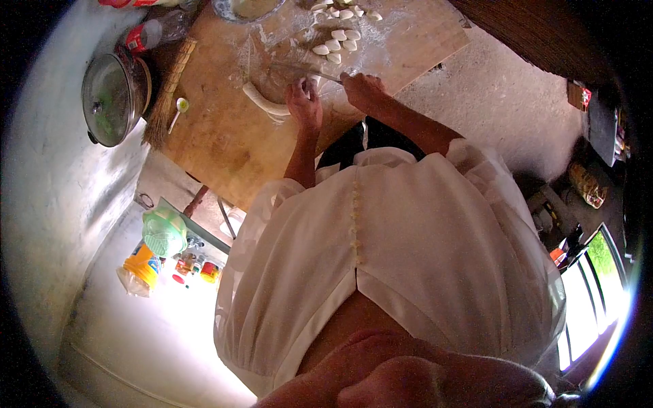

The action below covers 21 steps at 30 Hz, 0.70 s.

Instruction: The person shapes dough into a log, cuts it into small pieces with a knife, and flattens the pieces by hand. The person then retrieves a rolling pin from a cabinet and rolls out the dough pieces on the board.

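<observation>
My right hand (362,92) is closed around the handle of a knife (309,71), whose thin blade reaches left over the floured wooden board. Close beside it, my left hand (304,102) has its fingers curled at the end of a long white dough roll (264,102). Part of the dough is hidden under those fingers. Beyond the knife, several cut dough pieces (333,46) lie in a loose group, with more pieces (347,11) farther back. White flour is spread around them.
A bowl (248,7) stands at the board's far edge. To the left are a lidded pan (109,98), a straw brush (170,95), a small spoon (178,111) and a plastic bottle (153,34). A green basket (164,231) and jars sit lower left.
</observation>
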Each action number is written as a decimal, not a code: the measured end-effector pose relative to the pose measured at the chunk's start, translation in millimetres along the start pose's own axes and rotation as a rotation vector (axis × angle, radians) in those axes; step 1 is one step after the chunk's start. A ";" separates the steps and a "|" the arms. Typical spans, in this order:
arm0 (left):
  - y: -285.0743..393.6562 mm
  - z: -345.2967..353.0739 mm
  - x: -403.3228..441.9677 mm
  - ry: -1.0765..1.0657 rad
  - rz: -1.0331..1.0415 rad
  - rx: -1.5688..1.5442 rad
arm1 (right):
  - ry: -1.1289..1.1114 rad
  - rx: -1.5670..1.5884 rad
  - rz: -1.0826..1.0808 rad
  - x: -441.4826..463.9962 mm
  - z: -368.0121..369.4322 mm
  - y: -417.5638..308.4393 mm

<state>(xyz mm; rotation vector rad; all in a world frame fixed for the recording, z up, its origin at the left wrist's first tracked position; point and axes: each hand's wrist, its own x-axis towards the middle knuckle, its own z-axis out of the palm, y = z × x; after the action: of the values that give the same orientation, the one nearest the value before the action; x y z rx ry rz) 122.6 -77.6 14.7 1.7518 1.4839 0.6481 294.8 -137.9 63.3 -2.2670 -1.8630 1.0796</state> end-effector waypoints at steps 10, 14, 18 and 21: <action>-11.5 -46.6 0.8 -0.191 0.427 0.442 | -0.068 0.003 -0.174 22.0 -7.1 62.2; -21.1 -19.9 3.2 -0.250 0.354 0.322 | 0.012 -0.177 -0.271 35.0 -54.8 72.9; 13.9 16.6 11.1 -0.124 0.383 0.261 | 0.236 -0.049 -0.258 53.6 -64.2 57.6; 32.6 22.3 10.6 -0.068 0.297 0.147 | 0.275 0.053 -0.233 44.9 -46.4 61.4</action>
<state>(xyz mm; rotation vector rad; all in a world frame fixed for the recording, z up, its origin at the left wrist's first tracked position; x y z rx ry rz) 161.7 -73.9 26.4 2.1111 1.2640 0.6331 373.5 -98.1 50.7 -1.9881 -1.8979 0.7346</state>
